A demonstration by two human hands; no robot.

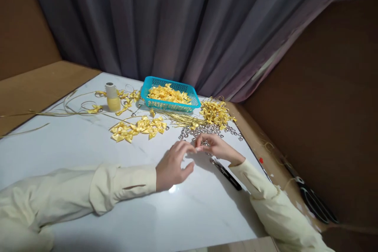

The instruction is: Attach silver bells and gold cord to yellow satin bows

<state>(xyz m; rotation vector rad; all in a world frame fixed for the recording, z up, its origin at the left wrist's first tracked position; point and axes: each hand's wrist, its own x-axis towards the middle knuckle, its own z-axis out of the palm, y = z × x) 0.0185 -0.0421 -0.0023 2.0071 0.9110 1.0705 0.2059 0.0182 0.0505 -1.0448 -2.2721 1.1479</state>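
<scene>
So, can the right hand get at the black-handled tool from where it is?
Probably yes: the black-handled tool lies close by the right hand on the white surface, with nothing seen covering it.

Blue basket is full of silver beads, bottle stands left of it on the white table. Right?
Wrong contents: the head view shows the basket full of yellow bows. The silver beads lie loose on the white table, near the right hand. The bottle does stand left of the basket.
</scene>
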